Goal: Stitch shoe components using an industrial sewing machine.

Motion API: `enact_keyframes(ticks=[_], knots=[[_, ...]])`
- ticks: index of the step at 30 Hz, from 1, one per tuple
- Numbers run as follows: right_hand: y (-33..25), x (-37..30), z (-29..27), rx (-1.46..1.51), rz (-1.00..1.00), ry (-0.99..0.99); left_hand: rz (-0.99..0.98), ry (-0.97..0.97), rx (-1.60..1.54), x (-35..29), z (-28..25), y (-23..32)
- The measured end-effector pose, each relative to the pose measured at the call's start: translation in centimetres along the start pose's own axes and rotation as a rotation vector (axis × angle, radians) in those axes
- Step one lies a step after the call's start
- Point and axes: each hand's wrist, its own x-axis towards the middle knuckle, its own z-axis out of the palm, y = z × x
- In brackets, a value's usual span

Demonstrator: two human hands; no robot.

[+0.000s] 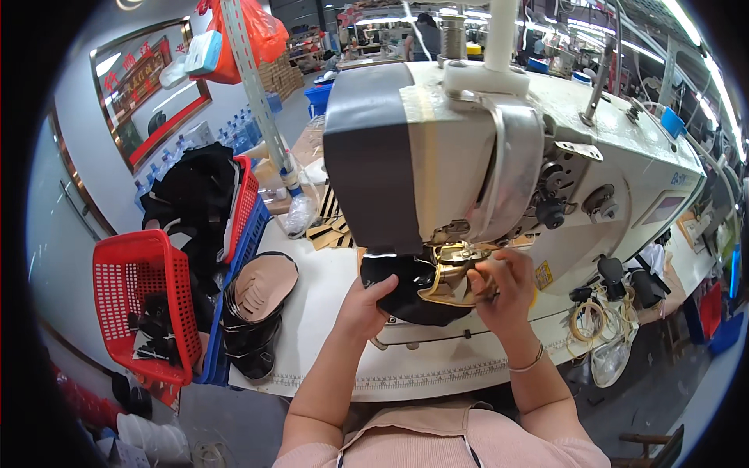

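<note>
From here I make out glossy-coated sewing machine (456, 140), upper centre; matt black cloth (429, 313), mid-frame; smooth plastic red basket (181, 288), left.

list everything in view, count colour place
sewing machine: one, white, centre right
table: one, white, beneath
black piece: one, black, under machine head
stacked pieces: several, black and beige, table's left
red baskets: two, red, left
blue crate: at least one, blue, left
water bottles: several, blue, beyond baskets
framed panel: one, brown frame, left wall
hanging bag: one, red, upper left
cords: several, pale yellow, table's right
bracelet: one, silver, right wrist
left hand: one, bare, on black piece
right hand: one, bare, below machine head
</note>
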Motion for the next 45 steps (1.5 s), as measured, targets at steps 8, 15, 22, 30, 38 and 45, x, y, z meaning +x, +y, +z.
enact_keyframes(ticks=[8,15,22,30,38,45], knots=[[-2.0,0.4,0.2,0.061,-0.172,-0.253,0.18,0.013,0.023,-0.4,1.0,-0.9],[-2.1,0.5,0.4,0.029,-0.193,-0.22,0.31,0.087,0.101,-0.7,2.1,-1.5],[-1.7,0.4,0.6,-0.011,-0.21,-0.231,0.286,0.128,-0.006,0.1,2.7,-1.5],[-1.2,-1.9,0.0,0.029,-0.126,-0.192,0.411,0.258,0.003,-0.3,3.5,-3.7],[0.3,-2.5,0.4,-0.012,-0.158,-0.153,0.482,0.36,0.064,-0.7,4.0,-5.3],[2.3,-2.4,1.5,0.111,-0.148,0.02,0.292,0.21,-0.136,-1.4,3.9,-3.6]])
